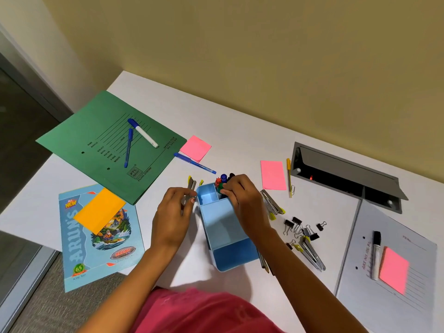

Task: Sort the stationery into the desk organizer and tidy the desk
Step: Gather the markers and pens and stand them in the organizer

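1. Nearest me on the table (240,121) stands the blue organizer (224,227), its long axis running from my body away toward the wall. The big near compartment is bare; the small far ones hold what is sorted so far.

2. My left hand (173,212) is at the organizer's left wall. Its grip is closed on a metal file clip (189,192) with yellow tips, the clip's length pointing away from me, almost parallel to the organizer. The open far-left compartment lies just right of that clip (a short sideways shift, I judge, would carry it over the rim).

3. My right hand (242,193) is over the far-right compartment, fingers pinched narrow on the markers (222,182) that stand upright there. I cannot tell whether I am pressing them down or merely steadying them.

4. Just right of the organizer lie more file clips (272,203), then a scatter of binder clips (300,228). The right hand is much the nearer to these.

5. Farther out: a blue pen (194,162) lying slantwise beyond the organizer, a pink notepad (195,147), and a yellow pen (289,176) beside a second pink notepad (273,175).

6. Farthest left, the green folder (101,140) carries a marker (143,132) and another pen (129,147), on the left hand's side.
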The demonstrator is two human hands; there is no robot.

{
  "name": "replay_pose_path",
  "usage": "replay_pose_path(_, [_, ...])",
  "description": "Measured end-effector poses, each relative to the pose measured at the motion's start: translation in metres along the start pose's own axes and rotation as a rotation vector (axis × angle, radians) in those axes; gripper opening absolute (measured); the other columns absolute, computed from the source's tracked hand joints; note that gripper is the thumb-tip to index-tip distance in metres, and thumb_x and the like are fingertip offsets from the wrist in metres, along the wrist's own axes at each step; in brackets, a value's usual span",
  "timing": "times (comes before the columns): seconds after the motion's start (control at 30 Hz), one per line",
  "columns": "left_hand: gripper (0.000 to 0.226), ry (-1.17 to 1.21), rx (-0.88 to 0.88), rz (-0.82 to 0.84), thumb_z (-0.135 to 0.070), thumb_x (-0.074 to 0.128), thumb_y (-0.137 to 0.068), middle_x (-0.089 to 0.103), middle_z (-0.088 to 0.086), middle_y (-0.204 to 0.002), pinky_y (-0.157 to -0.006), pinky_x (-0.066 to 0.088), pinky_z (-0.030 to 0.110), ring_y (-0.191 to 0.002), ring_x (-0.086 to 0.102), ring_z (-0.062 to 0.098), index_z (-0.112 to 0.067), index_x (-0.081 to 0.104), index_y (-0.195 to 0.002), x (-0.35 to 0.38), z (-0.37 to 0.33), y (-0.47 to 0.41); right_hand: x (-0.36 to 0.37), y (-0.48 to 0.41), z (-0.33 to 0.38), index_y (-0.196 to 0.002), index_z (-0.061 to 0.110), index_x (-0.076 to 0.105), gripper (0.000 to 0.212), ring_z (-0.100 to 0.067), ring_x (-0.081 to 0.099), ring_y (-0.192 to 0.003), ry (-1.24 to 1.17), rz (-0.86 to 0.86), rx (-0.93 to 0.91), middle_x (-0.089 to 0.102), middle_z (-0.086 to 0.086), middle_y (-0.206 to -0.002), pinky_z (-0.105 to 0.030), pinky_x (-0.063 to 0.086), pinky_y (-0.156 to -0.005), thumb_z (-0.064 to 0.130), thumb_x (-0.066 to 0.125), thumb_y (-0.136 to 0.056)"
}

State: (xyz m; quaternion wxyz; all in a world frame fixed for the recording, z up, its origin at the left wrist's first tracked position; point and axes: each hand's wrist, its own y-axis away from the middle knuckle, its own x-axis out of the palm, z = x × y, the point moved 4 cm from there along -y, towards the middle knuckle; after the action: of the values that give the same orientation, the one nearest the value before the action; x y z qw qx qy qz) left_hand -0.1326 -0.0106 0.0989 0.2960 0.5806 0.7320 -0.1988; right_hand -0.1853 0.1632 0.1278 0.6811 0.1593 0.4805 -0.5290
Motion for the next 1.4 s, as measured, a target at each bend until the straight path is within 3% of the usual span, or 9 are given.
replay_pose_path(0.13, [0.014, -0.001, -0.007, -0.019, -0.024, 0.053, -0.095, 0.057, -0.006, -0.110, -0.067, 0.039, 0.027, -0.083, 0.057, 0.017, -0.026, 0.065, -0.103, 0.000, 0.003, -0.005, 0.005, -0.004, 0.001, -0.095, -0.001, 0.067, 0.020, -0.024, 0.066, -0.079, -0.008, 0.018, 0.040, 0.062, -0.014, -0.090, -0.034, 0.059, -0.068, 0.012, 0.053, -0.089])
replay_pose_path(0.3, [0.010, 0.009, -0.038, -0.094, -0.019, 0.056, -0.094, 0.059, -0.003, -0.106, -0.068, 0.040, 0.026, -0.077, 0.057, 0.016, -0.020, 0.064, -0.100, -0.005, 0.014, -0.024, 0.009, -0.005, -0.004, -0.097, 0.003, 0.067, 0.013, -0.026, 0.063, -0.088, -0.104, 0.048, 0.136, 0.061, -0.013, -0.097, -0.038, 0.057, -0.075, 0.008, 0.057, -0.090])
replay_pose_path(0.47, [0.020, -0.073, -0.130, -0.177, -0.024, 0.060, -0.092, 0.065, 0.011, -0.098, -0.069, 0.046, 0.032, -0.078, 0.060, 0.026, -0.005, 0.064, -0.096, -0.015, 0.041, -0.085, -0.013, -0.002, 0.001, -0.097, 0.009, 0.059, 0.010, -0.016, 0.054, -0.092, -0.134, -0.150, 0.088, 0.052, -0.003, -0.101, -0.014, 0.042, -0.086, 0.011, 0.050, -0.092])
replay_pose_path(0.57, [0.042, -0.193, -0.250, -0.173, -0.035, 0.061, -0.090, 0.063, 0.023, -0.097, -0.069, 0.047, 0.040, -0.086, 0.061, 0.037, 0.005, 0.059, -0.105, -0.022, 0.052, -0.134, -0.021, -0.006, -0.003, -0.095, 0.006, 0.060, 0.006, -0.017, 0.054, -0.090, -0.098, -0.209, 0.110, 0.057, -0.007, -0.097, -0.013, 0.039, -0.082, 0.009, 0.057, -0.092])
replay_pose_path(0.67, [0.051, -0.234, -0.392, -0.122, -0.039, 0.059, -0.091, 0.065, 0.027, -0.094, -0.055, 0.040, 0.035, -0.082, 0.064, 0.038, 0.010, 0.057, -0.102, -0.025, 0.063, -0.173, -0.028, -0.012, -0.005, -0.094, 0.005, 0.063, 0.007, -0.015, 0.054, -0.090, -0.081, -0.255, 0.133, 0.060, -0.008, -0.095, -0.007, 0.037, -0.082, 0.011, 0.059, -0.092])
replay_pose_path(0.93, [0.047, -0.267, -0.565, 0.039, -0.040, 0.058, -0.091, 0.064, 0.020, -0.093, -0.065, 0.051, 0.035, -0.072, 0.061, 0.028, 0.006, 0.057, -0.101, -0.018, 0.099, -0.225, -0.034, -0.018, -0.005, -0.092, 0.007, 0.063, 0.009, -0.015, 0.052, -0.089, -0.038, -0.281, 0.130, 0.060, -0.006, -0.092, -0.023, 0.047, -0.073, 0.003, 0.068, -0.086])
replay_pose_path(1.1, [0.035, -0.324, -0.611, 0.064, -0.030, 0.062, -0.088, 0.063, 0.021, -0.098, -0.060, 0.051, 0.034, -0.077, 0.065, 0.030, 0.003, 0.054, -0.097, -0.020, 0.114, -0.236, -0.031, -0.015, -0.001, -0.094, 0.006, 0.063, 0.007, -0.016, 0.052, -0.090, -0.043, -0.235, 0.126, 0.059, -0.007, -0.095, -0.023, 0.047, -0.076, 0.009, 0.065, -0.088])
replay_pose_path(1.27, [0.025, -0.302, -0.601, 0.054, -0.018, 0.058, -0.092, 0.066, 0.024, -0.097, -0.056, 0.050, 0.035, -0.079, 0.067, 0.034, 0.005, 0.057, -0.101, -0.018, 0.108, -0.231, -0.033, -0.015, 0.002, -0.093, 0.006, 0.063, 0.008, -0.015, 0.054, -0.089, -0.047, -0.266, 0.137, 0.061, -0.007, -0.094, -0.024, 0.050, -0.075, 0.010, 0.066, -0.087])
replay_pose_path(1.4, [0.031, -0.287, -0.372, -0.032, -0.033, 0.058, -0.092, 0.068, 0.017, -0.088, -0.059, 0.050, 0.037, -0.073, 0.063, 0.034, -0.003, 0.064, -0.099, -0.021, 0.059, -0.196, -0.037, -0.018, 0.007, -0.096, 0.008, 0.062, 0.010, -0.013, 0.055, -0.089, -0.099, -0.300, 0.158, 0.061, -0.006, -0.095, -0.020, 0.048, -0.077, 0.007, 0.067, -0.087])
